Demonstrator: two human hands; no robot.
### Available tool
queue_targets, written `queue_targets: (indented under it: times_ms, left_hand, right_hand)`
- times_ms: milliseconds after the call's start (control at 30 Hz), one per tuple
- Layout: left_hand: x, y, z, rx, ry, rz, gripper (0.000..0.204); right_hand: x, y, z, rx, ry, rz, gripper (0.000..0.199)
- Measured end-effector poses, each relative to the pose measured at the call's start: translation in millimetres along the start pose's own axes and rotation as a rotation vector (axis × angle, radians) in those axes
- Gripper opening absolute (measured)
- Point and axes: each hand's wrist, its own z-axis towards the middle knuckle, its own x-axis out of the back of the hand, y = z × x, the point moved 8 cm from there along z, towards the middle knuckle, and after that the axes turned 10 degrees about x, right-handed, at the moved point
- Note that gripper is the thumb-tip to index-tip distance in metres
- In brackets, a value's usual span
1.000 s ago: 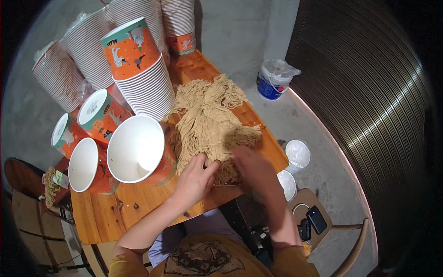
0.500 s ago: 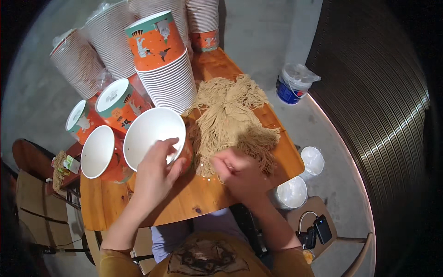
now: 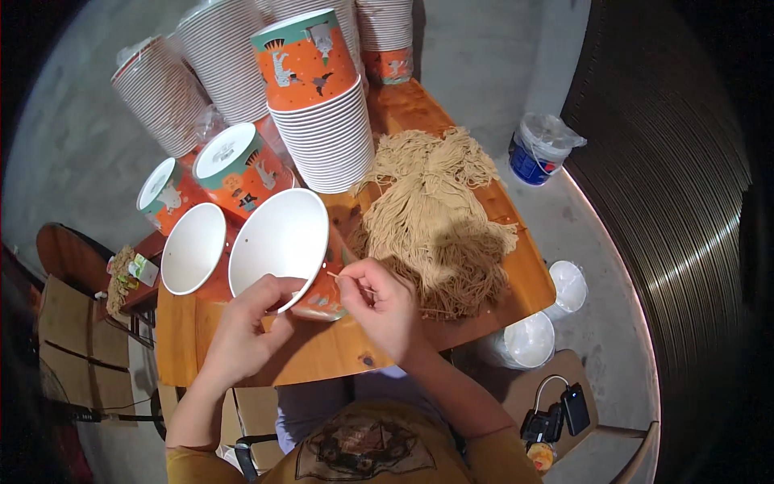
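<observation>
On the wooden table (image 3: 306, 363) a large orange paper bucket (image 3: 274, 238) leans with its white open mouth toward me. My left hand (image 3: 242, 331) grips the near part of its rim, thumb outside and fingers at the mouth. A small dark hole shows in the bucket's white inner wall. Just right of the bucket, my right hand (image 3: 380, 310) pinches a thin tan strand (image 3: 333, 275), whose tip points at the bucket's orange side. Beyond that hand lies a heap of tan yarn (image 3: 435, 202).
A second open bucket (image 3: 193, 248) and two upturned ones (image 3: 161, 198) stand at the left. Behind them rise tall stacks of nested buckets (image 3: 322, 137). White pails (image 3: 528, 340) and a blue tub (image 3: 532, 165) are on the floor at right, near a chair (image 3: 580, 436) holding black devices.
My right hand has moved left from the yarn to the bucket's side. My left hand has gone from inside the bucket's mouth to its near rim. The view has shifted slightly.
</observation>
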Motion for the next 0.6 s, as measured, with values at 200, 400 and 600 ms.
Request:
queue_targets:
  times_ms: [200,400,600]
  left_hand:
    - [-4.4,2.9,-3.6,-0.055,-0.02,0.073,0.038]
    - [-13.7,10.1,-5.0,-0.142,-0.014,0.272,0.043]
    - [-19.8,50.0,-17.5,-0.397,0.111,0.3,0.045]
  right_hand:
    - [3.7,-6.1,-4.1,0.068,0.065,0.0,0.007]
    - [16.3,-16.7,-13.3,0.137,0.071,-0.104,0.008]
    - [9.7,-34.7,-24.7,0.122,-0.05,-0.066,0.007]
